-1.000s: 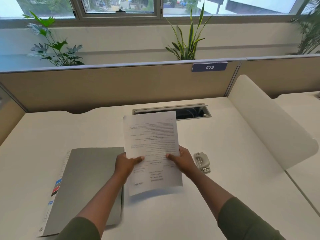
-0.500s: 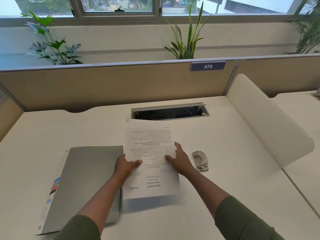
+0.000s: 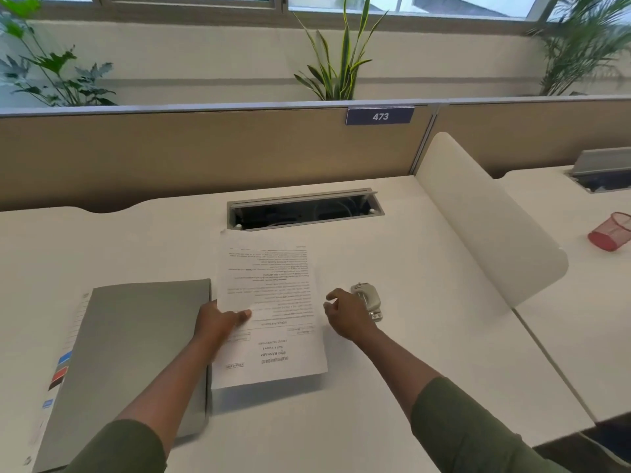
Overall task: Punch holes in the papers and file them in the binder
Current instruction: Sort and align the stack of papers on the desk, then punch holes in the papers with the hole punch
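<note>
A printed sheet of paper (image 3: 273,302) lies flat on the white desk, its text upside down to me. My left hand (image 3: 218,320) rests on the paper's left edge, thumb on top, holding it. Just right of the sheet, my right hand (image 3: 348,315) hovers off the paper with fingers loosely curled and nothing in them. It sits right beside the small grey hole punch (image 3: 368,298). A closed grey binder (image 3: 136,353) lies to the left, its spine with coloured labels at the far left.
An open cable tray (image 3: 304,209) is set into the desk behind the paper. A white curved divider (image 3: 488,233) bounds the desk on the right, with a red mesh pen cup (image 3: 613,230) tipped on the neighbouring desk. A beige partition (image 3: 205,155) runs along the back.
The paper was lowered from a raised hold to lie flat on the desk. My right hand let go of it and moved right toward the hole punch.
</note>
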